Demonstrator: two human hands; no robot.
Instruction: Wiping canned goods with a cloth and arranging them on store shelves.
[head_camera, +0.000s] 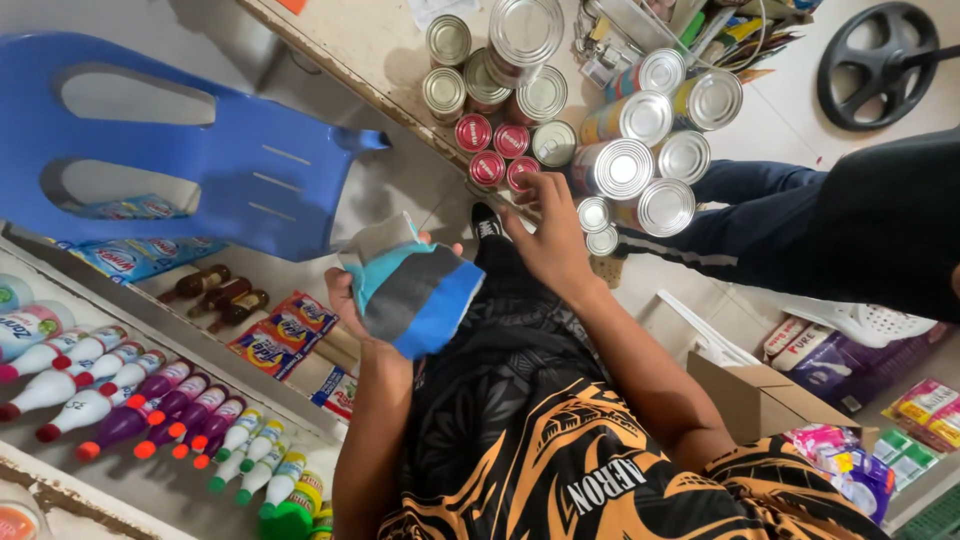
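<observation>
Gripping a folded cloth (412, 288) of grey, teal and blue, the left hand (352, 300) has its fingers curled behind the fabric and its thumb tip showing at the top edge, so the cloth hangs in the air in front of the person's chest, apart from the desk (385, 60). The right hand (548, 235) reaches forward with its fingers spread a little, and its fingertips lie on a small red-topped tin (520, 172) at the near edge of the desk; it is not closed round the tin, only touching its top and side

That tin belongs to a cluster of four small red-topped tins (492, 150) (two rows of two), standing upright just beside the bare edge of the desk. Behind and to the right of them stand larger silver cans (630, 160), stacked in leaning piles, their lids facing the camera, with more silver cans (490, 65) further along the desk. Two very small silver tins (598, 226) sit just beside the right hand's knuckles

To the left, a blue plastic chair (200, 150) is seen from above, well apart from both hands. Below it a shelf (160, 480) carries rows of white and purple bottles with coloured caps (130, 395), three small brown bottles (215, 292) and flat red and yellow packets (282, 335). At the right, another person in dark trousers (780, 220) stands near the cans, and a cardboard box (765, 400) lies below
</observation>
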